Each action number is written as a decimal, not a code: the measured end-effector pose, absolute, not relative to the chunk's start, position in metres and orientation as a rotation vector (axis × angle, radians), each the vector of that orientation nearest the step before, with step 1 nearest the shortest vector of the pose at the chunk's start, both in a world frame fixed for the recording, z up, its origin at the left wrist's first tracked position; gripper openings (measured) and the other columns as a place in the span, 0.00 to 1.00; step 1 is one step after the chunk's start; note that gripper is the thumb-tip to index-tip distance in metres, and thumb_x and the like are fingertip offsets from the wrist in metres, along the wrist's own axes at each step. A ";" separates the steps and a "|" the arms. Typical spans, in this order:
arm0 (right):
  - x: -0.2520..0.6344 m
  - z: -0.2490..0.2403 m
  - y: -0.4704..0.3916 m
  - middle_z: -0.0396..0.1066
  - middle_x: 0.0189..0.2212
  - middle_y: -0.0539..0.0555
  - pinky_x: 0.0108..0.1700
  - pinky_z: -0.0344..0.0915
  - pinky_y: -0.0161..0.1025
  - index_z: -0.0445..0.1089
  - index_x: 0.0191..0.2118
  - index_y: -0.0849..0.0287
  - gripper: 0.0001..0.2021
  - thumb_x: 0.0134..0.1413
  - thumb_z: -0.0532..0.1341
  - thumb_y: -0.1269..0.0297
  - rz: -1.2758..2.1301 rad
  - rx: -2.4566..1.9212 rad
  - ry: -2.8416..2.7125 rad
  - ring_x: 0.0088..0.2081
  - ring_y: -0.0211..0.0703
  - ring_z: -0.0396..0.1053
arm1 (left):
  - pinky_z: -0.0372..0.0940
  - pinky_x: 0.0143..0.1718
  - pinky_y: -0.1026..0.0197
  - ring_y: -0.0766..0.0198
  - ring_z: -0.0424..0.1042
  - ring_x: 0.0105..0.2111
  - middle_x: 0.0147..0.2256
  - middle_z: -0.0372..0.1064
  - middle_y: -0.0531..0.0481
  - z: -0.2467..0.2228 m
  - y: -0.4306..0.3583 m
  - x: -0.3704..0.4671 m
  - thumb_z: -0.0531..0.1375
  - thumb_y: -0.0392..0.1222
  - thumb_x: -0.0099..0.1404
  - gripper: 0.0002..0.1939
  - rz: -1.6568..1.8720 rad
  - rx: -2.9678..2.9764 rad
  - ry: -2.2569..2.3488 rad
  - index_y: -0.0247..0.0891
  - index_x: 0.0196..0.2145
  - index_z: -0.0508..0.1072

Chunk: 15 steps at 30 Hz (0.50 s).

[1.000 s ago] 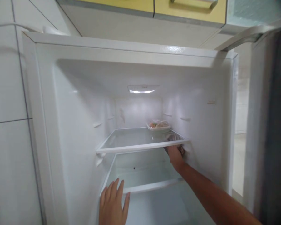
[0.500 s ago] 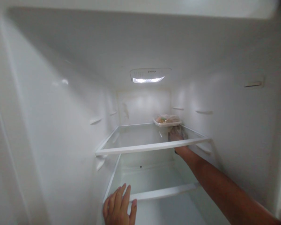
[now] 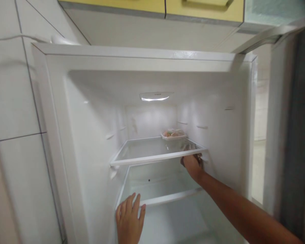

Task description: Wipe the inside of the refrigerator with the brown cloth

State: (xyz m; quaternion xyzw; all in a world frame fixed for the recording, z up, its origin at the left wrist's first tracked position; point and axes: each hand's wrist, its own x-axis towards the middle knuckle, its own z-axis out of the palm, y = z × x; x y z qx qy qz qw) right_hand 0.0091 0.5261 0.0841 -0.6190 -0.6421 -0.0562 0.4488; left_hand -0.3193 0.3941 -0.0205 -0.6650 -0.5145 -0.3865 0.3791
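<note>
Inside an open refrigerator, my right hand [image 3: 192,165] is under the upper glass shelf [image 3: 147,149] at its right side, closed on a dark, crumpled cloth [image 3: 199,158]. Part of the cloth shows through the glass near the shelf's front edge. My left hand [image 3: 129,213] rests with spread fingers at the front left corner of the lower glass shelf [image 3: 165,181], holding nothing. A white tray of wrapped food [image 3: 174,134] sits at the back right of the upper shelf.
A lit lamp [image 3: 156,97] is at the top of the refrigerator. Yellow cabinets [image 3: 205,10] hang above. The refrigerator door [image 3: 287,128] stands open at the right, and a tiled wall [image 3: 12,91] is at the left.
The view has pulled back, showing the refrigerator's outer frame and cabinets. My right hand has come forward with the cloth toward the upper shelf's front edge. My left hand stays at the lower shelf.
</note>
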 end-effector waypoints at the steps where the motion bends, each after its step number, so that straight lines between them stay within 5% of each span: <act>1: 0.008 0.085 0.517 0.74 0.52 0.69 0.65 0.56 0.58 0.74 0.51 0.69 0.21 0.55 0.52 0.83 -0.175 -1.541 -1.645 0.59 0.54 0.67 | 0.57 0.52 0.50 0.54 0.71 0.47 0.48 0.77 0.46 -0.019 0.392 -0.319 0.56 0.47 0.67 0.16 -0.985 -1.708 -1.325 0.44 0.50 0.76; 4: 0.010 0.091 0.490 0.73 0.52 0.71 0.68 0.53 0.55 0.74 0.50 0.73 0.26 0.47 0.50 0.86 -0.297 -1.571 -1.802 0.61 0.54 0.64 | 0.58 0.53 0.51 0.55 0.71 0.48 0.49 0.77 0.46 -0.015 0.388 -0.318 0.57 0.46 0.67 0.16 -0.973 -1.730 -1.351 0.44 0.50 0.76; 9: 0.020 0.097 0.447 0.73 0.55 0.63 0.71 0.47 0.52 0.74 0.53 0.64 0.29 0.47 0.50 0.85 -0.486 -1.612 -1.937 0.62 0.49 0.63 | 0.58 0.53 0.51 0.55 0.72 0.48 0.48 0.77 0.46 -0.010 0.384 -0.318 0.57 0.46 0.67 0.16 -0.962 -1.729 -1.348 0.43 0.50 0.76; 15: 0.028 0.081 0.402 0.69 0.59 0.66 0.72 0.38 0.57 0.74 0.53 0.65 0.30 0.44 0.51 0.86 -0.674 -1.658 -2.003 0.66 0.54 0.58 | 0.59 0.52 0.52 0.56 0.72 0.48 0.49 0.77 0.46 -0.006 0.381 -0.318 0.56 0.47 0.68 0.16 -0.951 -1.736 -1.350 0.44 0.50 0.76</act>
